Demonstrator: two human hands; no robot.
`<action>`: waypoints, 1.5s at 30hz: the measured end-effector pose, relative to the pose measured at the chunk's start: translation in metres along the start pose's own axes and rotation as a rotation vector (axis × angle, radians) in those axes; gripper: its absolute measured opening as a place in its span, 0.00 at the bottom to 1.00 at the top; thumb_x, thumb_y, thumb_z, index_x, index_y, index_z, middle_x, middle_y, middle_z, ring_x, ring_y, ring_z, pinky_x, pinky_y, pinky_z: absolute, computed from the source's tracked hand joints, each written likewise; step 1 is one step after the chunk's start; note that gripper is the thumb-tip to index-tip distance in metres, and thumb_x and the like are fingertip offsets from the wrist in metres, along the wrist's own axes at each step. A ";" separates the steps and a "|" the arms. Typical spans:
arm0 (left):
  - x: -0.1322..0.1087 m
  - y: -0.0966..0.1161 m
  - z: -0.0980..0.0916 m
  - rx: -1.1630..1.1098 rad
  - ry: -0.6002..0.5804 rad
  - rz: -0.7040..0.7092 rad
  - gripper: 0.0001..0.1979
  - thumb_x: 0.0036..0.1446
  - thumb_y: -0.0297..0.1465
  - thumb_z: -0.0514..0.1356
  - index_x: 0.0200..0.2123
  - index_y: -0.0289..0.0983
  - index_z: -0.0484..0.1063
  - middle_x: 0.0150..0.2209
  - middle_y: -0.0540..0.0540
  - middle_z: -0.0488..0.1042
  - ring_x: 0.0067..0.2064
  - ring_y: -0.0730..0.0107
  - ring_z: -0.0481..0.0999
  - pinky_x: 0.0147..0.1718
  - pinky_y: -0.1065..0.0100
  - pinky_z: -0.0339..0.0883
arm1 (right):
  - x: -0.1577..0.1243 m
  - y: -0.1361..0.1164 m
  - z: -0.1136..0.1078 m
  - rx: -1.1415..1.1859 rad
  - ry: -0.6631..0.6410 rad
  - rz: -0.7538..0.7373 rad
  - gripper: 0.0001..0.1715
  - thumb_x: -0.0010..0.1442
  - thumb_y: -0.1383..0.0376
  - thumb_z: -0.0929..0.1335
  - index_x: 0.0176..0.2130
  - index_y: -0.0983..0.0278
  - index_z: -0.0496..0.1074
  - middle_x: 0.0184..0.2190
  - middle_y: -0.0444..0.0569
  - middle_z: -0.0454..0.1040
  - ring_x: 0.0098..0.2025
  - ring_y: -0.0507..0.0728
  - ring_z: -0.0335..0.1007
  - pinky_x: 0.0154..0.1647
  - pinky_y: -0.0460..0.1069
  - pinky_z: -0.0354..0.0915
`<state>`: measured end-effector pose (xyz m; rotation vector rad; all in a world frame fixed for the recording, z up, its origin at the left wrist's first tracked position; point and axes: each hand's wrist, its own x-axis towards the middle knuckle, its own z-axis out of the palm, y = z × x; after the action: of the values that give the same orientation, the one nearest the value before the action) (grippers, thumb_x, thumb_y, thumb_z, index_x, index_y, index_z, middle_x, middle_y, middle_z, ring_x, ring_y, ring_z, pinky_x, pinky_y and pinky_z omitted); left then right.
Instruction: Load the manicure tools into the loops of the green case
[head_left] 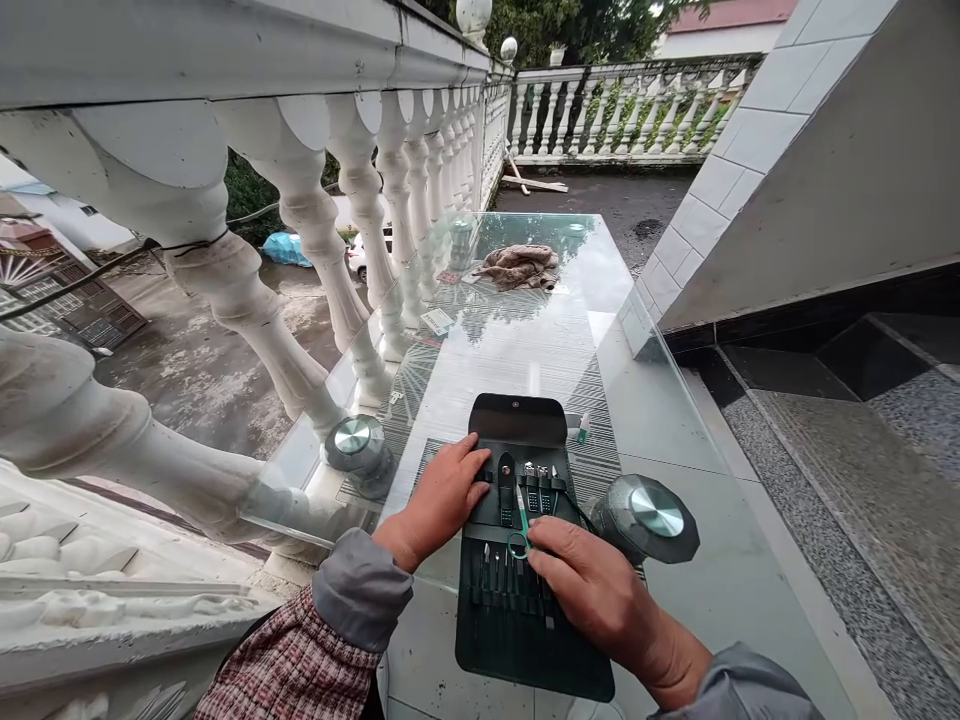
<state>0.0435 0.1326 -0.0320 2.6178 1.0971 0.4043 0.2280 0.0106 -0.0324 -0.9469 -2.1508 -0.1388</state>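
A dark green manicure case [536, 655] lies unfolded on the glass table. My left hand [442, 490] rests on its left edge, fingers stretched and thumb apart, pressing on the surface. Pinched in my right hand [589, 580] are small scissors [517, 543] with green finger loops; their blades point away from me, over the middle of the case. Two nail clippers [536, 475] sit under straps in the upper half, beside a dark sheath-like piece [506, 480]. Several slim tools [499, 572] stand in loops across the lower half. My right fingertips partly cover the scissors' handles.
The glass table top [660, 400] rests on faceted supports with round metal discs [352, 435], [656, 510]. A crumpled brown cloth [519, 267] and a small card [437, 321] lie farther off. A small green-and-white tube [583, 428] is by the case. White balusters [296, 210] line the left; steps [847, 440] are right.
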 end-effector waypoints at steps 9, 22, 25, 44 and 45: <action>0.000 -0.003 0.003 -0.019 0.002 0.007 0.21 0.54 0.27 0.61 0.52 0.35 0.64 0.58 0.37 0.60 0.56 0.54 0.64 0.54 0.53 0.61 | -0.002 -0.004 0.004 -0.081 0.014 -0.036 0.11 0.58 0.76 0.61 0.39 0.70 0.70 0.39 0.57 0.73 0.48 0.59 0.67 0.48 0.54 0.69; 0.000 -0.001 0.000 -0.011 0.000 0.010 0.21 0.53 0.26 0.61 0.51 0.35 0.64 0.58 0.37 0.61 0.56 0.55 0.64 0.53 0.53 0.62 | -0.003 -0.005 0.006 -0.087 0.043 -0.013 0.12 0.57 0.76 0.61 0.38 0.68 0.70 0.38 0.55 0.74 0.47 0.58 0.70 0.46 0.53 0.70; 0.000 -0.001 0.000 -0.004 -0.001 0.009 0.21 0.53 0.26 0.61 0.51 0.35 0.64 0.58 0.37 0.60 0.55 0.54 0.64 0.53 0.53 0.61 | -0.002 -0.005 0.006 -0.094 0.047 0.005 0.12 0.58 0.75 0.61 0.38 0.66 0.70 0.37 0.54 0.75 0.46 0.57 0.70 0.45 0.53 0.71; 0.001 0.002 -0.003 -0.002 -0.022 -0.007 0.21 0.52 0.25 0.62 0.51 0.35 0.65 0.58 0.37 0.61 0.55 0.55 0.65 0.53 0.53 0.62 | 0.000 -0.005 0.010 -0.175 -0.023 0.134 0.13 0.58 0.74 0.61 0.39 0.65 0.72 0.39 0.53 0.75 0.48 0.58 0.69 0.49 0.57 0.67; 0.001 0.002 -0.003 -0.002 -0.023 -0.007 0.21 0.52 0.25 0.62 0.51 0.35 0.64 0.58 0.37 0.61 0.55 0.55 0.65 0.53 0.53 0.62 | 0.000 -0.005 0.010 -0.174 -0.024 0.156 0.12 0.58 0.74 0.62 0.39 0.65 0.71 0.38 0.53 0.75 0.47 0.58 0.69 0.48 0.57 0.67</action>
<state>0.0448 0.1323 -0.0283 2.6100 1.0976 0.3732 0.2190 0.0109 -0.0383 -1.2183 -2.1024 -0.2418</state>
